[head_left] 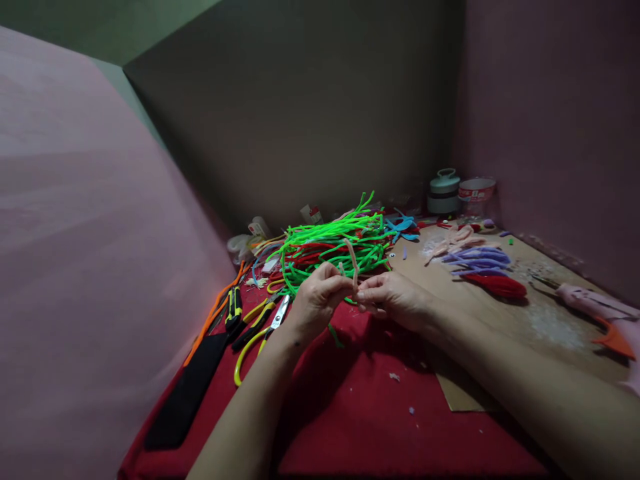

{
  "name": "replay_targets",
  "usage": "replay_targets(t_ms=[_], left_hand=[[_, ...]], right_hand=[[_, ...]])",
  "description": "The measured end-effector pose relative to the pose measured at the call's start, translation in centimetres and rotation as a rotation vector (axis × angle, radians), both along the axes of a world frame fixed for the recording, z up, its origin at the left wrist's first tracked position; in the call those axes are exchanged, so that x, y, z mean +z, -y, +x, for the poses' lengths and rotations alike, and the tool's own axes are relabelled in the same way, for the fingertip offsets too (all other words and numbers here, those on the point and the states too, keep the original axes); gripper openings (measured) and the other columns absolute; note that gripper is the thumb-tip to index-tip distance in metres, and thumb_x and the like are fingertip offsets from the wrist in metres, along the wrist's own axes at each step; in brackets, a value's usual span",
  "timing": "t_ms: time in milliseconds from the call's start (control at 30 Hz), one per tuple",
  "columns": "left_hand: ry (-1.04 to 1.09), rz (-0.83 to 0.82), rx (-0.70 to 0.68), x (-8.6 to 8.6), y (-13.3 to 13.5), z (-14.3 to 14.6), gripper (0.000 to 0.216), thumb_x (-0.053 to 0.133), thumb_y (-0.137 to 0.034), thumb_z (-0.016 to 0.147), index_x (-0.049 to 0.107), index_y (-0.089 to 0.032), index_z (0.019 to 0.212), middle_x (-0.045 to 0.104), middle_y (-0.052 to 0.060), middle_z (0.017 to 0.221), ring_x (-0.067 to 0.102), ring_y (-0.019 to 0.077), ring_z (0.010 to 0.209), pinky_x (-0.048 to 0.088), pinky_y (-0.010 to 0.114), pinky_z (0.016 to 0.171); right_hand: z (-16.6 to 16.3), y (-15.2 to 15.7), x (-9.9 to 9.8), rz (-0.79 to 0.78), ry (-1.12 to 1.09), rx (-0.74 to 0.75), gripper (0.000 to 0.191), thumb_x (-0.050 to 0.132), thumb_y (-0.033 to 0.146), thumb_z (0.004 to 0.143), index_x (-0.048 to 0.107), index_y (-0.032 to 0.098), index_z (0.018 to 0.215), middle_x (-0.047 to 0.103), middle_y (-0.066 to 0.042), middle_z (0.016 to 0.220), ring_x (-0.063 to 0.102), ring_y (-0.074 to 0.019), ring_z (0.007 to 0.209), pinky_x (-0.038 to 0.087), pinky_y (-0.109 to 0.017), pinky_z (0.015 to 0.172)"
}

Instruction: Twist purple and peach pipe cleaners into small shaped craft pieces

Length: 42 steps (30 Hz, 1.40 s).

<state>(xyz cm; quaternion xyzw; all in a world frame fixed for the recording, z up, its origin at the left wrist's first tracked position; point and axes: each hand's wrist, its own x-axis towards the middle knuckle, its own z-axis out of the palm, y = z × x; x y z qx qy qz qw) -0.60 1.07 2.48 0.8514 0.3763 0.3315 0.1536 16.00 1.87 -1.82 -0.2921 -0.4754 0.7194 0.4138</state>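
My left hand (317, 297) and my right hand (393, 297) meet above the red cloth (350, 407), fingers pinched together on a short pink pipe cleaner (352, 257) that sticks up between them. Just behind the hands lies a big tangle of neon green pipe cleaners (333, 247) mixed with red ones. Yellow-handled scissors (263, 333) lie on the cloth left of my left wrist.
A yellow and black utility knife (233, 310), orange pipe cleaners (213, 313) and a black strip (187, 393) lie at the left. On the brown board (545, 313) sit purple (477, 259), pink and red (497, 285) pieces. Two jars (445, 192) stand at the back. Walls close in all around.
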Motion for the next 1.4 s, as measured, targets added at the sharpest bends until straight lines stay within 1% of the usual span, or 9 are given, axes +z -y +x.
replay_targets(t_ms=[167, 267, 467, 700, 933, 1100, 1200, 1300, 1400], left_hand=[[-0.197, 0.203, -0.025, 0.40, 0.15, -0.07, 0.018, 0.049, -0.024, 0.084, 0.063, -0.018, 0.076, 0.050, 0.005, 0.083, 0.044, 0.0165, 0.084, 0.037, 0.029, 0.076], [-0.254, 0.251, -0.039, 0.49, 0.13, -0.16, 0.018, 0.047, -0.023, 0.085, 0.062, -0.017, 0.077, 0.051, 0.005, 0.085, 0.043, 0.0164, 0.085, 0.037, 0.031, 0.078], [-0.252, 0.289, -0.052, 0.81, 0.32, -0.01, 0.014, 0.052, -0.022, 0.083, 0.061, -0.017, 0.075, 0.052, 0.004, 0.085, 0.042, 0.0162, 0.087, 0.036, 0.031, 0.081], [-0.240, 0.288, -0.068, 0.95, 0.62, 0.07, 0.015, 0.048, -0.020, 0.085, 0.059, -0.017, 0.076, 0.052, 0.006, 0.090, 0.041, 0.0166, 0.092, 0.037, 0.031, 0.083], [-0.273, 0.337, -0.045, 0.32, 0.22, -0.05, 0.016, 0.045, -0.021, 0.086, 0.057, -0.017, 0.076, 0.052, 0.005, 0.088, 0.041, 0.0168, 0.091, 0.036, 0.032, 0.083], [-0.347, 0.377, -0.038, 0.31, 0.14, -0.37, 0.016, 0.044, -0.023, 0.087, 0.056, -0.017, 0.077, 0.054, 0.005, 0.089, 0.042, 0.0162, 0.087, 0.035, 0.032, 0.081], [-0.409, 0.406, -0.039, 0.46, 0.27, -0.49, 0.017, 0.044, -0.025, 0.087, 0.056, -0.018, 0.078, 0.056, 0.005, 0.087, 0.042, 0.0166, 0.087, 0.033, 0.034, 0.084], [-0.424, 0.419, -0.046, 0.65, 0.52, -0.46, 0.014, 0.045, -0.024, 0.086, 0.057, -0.018, 0.079, 0.058, 0.004, 0.088, 0.042, 0.0179, 0.094, 0.030, 0.036, 0.089], [-0.416, 0.390, -0.072, 0.94, 0.69, -0.42, 0.013, 0.047, -0.023, 0.086, 0.058, -0.019, 0.080, 0.060, 0.003, 0.091, 0.041, 0.0185, 0.101, 0.028, 0.036, 0.091]], right_hand=[[0.10, 0.08, -0.19, -0.036, 0.013, 0.053, 0.017, 0.068, 0.022, 0.058, 0.057, 0.011, 0.053, 0.049, 0.002, 0.044, 0.027, -0.0029, 0.037, 0.011, -0.023, 0.040], [0.14, 0.09, -0.17, -0.041, 0.003, 0.065, 0.013, 0.066, 0.019, 0.058, 0.058, 0.011, 0.054, 0.051, 0.001, 0.046, 0.029, -0.0033, 0.038, 0.012, -0.022, 0.039], [0.07, 0.18, 0.05, -0.028, -0.030, 0.056, 0.008, 0.063, 0.016, 0.057, 0.060, 0.010, 0.053, 0.055, -0.002, 0.048, 0.030, -0.0041, 0.037, 0.012, -0.023, 0.039], [0.11, 0.46, 0.51, -0.017, -0.078, 0.086, 0.008, 0.063, 0.016, 0.056, 0.060, 0.011, 0.051, 0.055, -0.001, 0.046, 0.034, -0.0054, 0.039, 0.016, -0.024, 0.041], [-0.13, 0.17, -0.26, 0.031, -0.007, 0.049, 0.012, 0.064, 0.019, 0.061, 0.059, 0.011, 0.055, 0.058, -0.002, 0.054, 0.035, -0.0048, 0.039, 0.018, -0.023, 0.040], [-0.28, 0.31, -0.15, 0.068, 0.011, 0.040, 0.013, 0.063, 0.019, 0.062, 0.058, 0.011, 0.053, 0.055, -0.001, 0.052, 0.035, -0.0050, 0.040, 0.018, -0.023, 0.041], [-0.23, 0.46, 0.06, 0.085, 0.047, 0.043, 0.012, 0.062, 0.019, 0.063, 0.059, 0.011, 0.055, 0.053, 0.000, 0.050, 0.035, -0.0053, 0.041, 0.018, -0.024, 0.043], [-0.10, 0.54, 0.20, 0.101, 0.082, 0.065, 0.014, 0.061, 0.020, 0.065, 0.057, 0.012, 0.054, 0.049, 0.002, 0.045, 0.034, -0.0057, 0.040, 0.018, -0.025, 0.044], [-0.02, 0.58, 0.29, 0.126, 0.120, 0.075, 0.017, 0.060, 0.022, 0.066, 0.056, 0.013, 0.052, 0.047, 0.003, 0.042, 0.034, -0.0059, 0.041, 0.019, -0.025, 0.045]])
